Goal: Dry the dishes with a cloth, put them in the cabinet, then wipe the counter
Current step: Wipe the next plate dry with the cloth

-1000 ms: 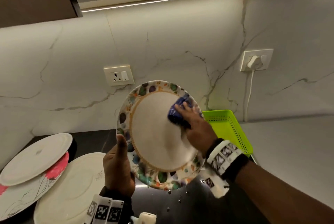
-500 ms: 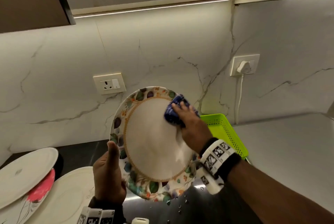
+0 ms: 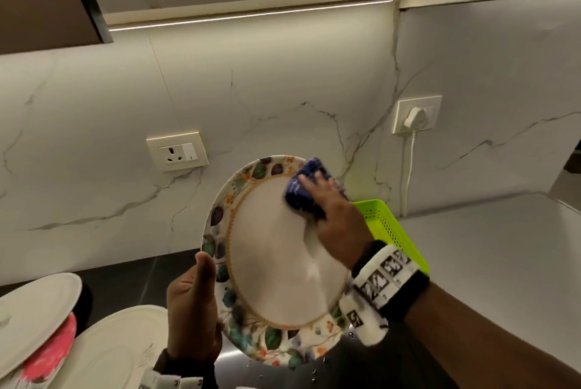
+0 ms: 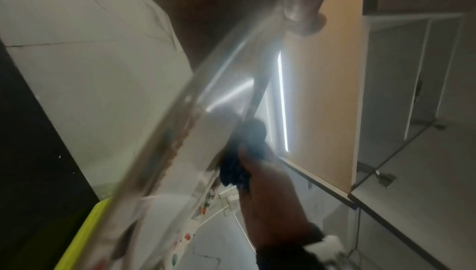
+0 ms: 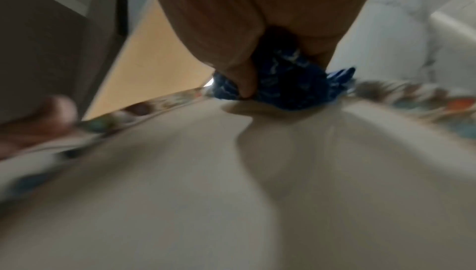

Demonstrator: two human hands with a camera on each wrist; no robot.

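Blue cloth (image 3: pixel 303 192), bunched in the right hand (image 3: pixel 338 219), should sweep the whole plate (image 3: pixel 270 263) rim; left hand (image 3: pixel 191 316) grips the edge firmly.

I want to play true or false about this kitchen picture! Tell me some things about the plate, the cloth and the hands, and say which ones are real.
1. The left hand holds the flowery plate by its edge. True.
2. The right hand presses a red cloth on the plate. False: the cloth is blue.
3. The flowery plate lies flat on the counter. False: it is held up in the air, tilted.
4. A green basket sits behind the right hand. True.
5. White plates lie off to the left. True.
6. Both wall sockets have nothing plugged in. False: the right socket has a white plug.
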